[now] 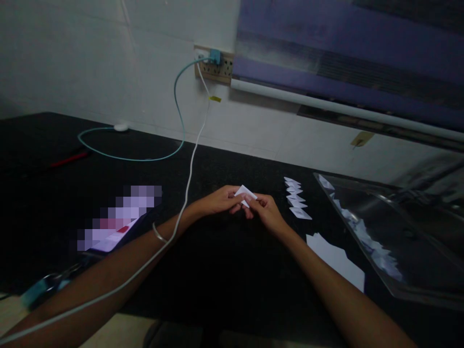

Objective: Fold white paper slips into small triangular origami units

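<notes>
Between both hands, just above the black tabletop (232, 270), is a small folded piece of white paper (245, 192) with one corner pointing up. My left hand (229, 199) pinches its left side, thumb on top. From the right, my right hand (261, 207) grips the same paper with its thumb across the front. Right of the hands, several small folded white paper boats (299, 212) stand in a row. Nearer to my right forearm lies a stack of flat white paper sheets (335, 258).
At the right, a metal sink (416, 241) has more folded papers (369, 241) along its left edge. A phone (114, 239) with a lit screen lies left. A white cable (190, 174) runs from the wall socket (213, 67) across my left arm. A teal cord (145, 159) loops behind.
</notes>
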A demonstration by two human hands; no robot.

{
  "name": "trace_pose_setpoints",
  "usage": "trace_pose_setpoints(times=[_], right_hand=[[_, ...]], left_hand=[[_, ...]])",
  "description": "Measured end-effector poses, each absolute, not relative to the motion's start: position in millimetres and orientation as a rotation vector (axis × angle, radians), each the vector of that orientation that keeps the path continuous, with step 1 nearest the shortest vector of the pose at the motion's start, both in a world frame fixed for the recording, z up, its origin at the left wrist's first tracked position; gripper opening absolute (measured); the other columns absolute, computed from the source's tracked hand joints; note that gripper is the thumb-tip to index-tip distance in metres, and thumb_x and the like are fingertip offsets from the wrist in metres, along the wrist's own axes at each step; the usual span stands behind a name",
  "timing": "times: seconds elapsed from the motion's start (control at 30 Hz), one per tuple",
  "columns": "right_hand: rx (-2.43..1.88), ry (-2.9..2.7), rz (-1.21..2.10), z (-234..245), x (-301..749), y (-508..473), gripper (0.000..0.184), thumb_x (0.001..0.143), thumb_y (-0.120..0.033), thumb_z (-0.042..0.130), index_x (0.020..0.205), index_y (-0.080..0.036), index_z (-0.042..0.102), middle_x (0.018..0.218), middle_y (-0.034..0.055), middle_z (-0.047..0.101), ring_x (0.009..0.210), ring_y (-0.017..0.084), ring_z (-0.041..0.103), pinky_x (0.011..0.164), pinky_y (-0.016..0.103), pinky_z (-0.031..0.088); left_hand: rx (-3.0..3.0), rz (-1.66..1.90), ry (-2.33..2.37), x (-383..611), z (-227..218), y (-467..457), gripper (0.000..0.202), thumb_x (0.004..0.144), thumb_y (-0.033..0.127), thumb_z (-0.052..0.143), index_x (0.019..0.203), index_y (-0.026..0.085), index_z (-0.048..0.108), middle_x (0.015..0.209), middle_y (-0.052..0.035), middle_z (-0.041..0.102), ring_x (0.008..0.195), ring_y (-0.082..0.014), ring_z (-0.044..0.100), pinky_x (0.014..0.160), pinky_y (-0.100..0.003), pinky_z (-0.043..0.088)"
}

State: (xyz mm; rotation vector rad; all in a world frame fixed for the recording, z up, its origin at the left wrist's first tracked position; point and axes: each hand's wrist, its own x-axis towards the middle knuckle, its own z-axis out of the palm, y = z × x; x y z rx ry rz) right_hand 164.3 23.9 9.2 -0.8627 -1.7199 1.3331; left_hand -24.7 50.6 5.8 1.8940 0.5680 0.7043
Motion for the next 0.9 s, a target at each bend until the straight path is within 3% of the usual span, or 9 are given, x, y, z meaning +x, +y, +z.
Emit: trace_pose_setpoints(times=[0.23, 0.4, 0.5, 0.8, 0.9], right_hand=[[-0.878, -1.699, 1.334, 7.0, 164.2, 24.9, 0.039, 0.089, -0.049, 0.057, 0.074, -0.015, 0.066, 0.057, -0.0016, 0.057, 0.050, 0.009, 0.048, 0.051, 0.023, 0.036], [-0.913, -1.790, 1.277, 7.5, 165.3, 23.8, 0.041, 0.090, -0.050, 0.055, 0.074, -0.014, 0.068, 0.056, -0.0014, 0.057, 0.049, 0.009, 0.047, 0.050, 0.022, 0.034], [-0.913, -1.858, 1.253, 9.5, 166.0, 22.4, 0.042, 0.091, -0.049, 0.054, 0.079, -0.013, 0.071, 0.056, -0.0011, 0.057, 0.050, 0.009, 0.048, 0.050, 0.022, 0.035], [-0.927, -1.899, 1.224, 10.3, 166.9, 21.7, 0.044, 0.092, -0.051, 0.052, 0.081, -0.014, 0.073, 0.056, -0.0008, 0.057, 0.049, 0.010, 0.048, 0.050, 0.022, 0.035], [-0.942, -1.894, 1.208, 9.2, 167.2, 22.2, 0.046, 0.091, -0.051, 0.053, 0.069, -0.014, 0.069, 0.054, -0.0005, 0.056, 0.048, 0.009, 0.047, 0.049, 0.022, 0.033]], left_hand=[[1.844, 0.710, 0.546, -23.4, 8.5, 49.4, 0.042, 0.099, 0.045, 0.039, 0.098, 0.010, 0.062, 0.085, -0.0088, 0.070, 0.054, -0.0069, 0.049, 0.051, -0.019, 0.036], [1.788, 0.771, 0.668, -21.8, 4.5, 50.6, 0.046, 0.099, 0.051, 0.035, 0.086, 0.013, 0.057, 0.062, 0.0006, 0.057, 0.049, -0.0077, 0.047, 0.050, -0.020, 0.036], [1.849, 0.829, 0.703, -21.7, 4.6, 49.5, 0.043, 0.097, 0.052, 0.037, 0.080, 0.015, 0.052, 0.060, 0.0031, 0.051, 0.052, -0.0080, 0.047, 0.051, -0.020, 0.036], [1.853, 0.791, 0.635, -24.2, 7.5, 47.1, 0.043, 0.098, 0.051, 0.036, 0.080, 0.015, 0.051, 0.064, 0.0013, 0.054, 0.055, -0.0083, 0.049, 0.054, -0.020, 0.038], [1.826, 0.806, 0.621, -23.5, 8.8, 46.5, 0.043, 0.098, 0.050, 0.038, 0.079, 0.015, 0.052, 0.063, 0.0016, 0.053, 0.054, -0.0079, 0.048, 0.053, -0.020, 0.037]])
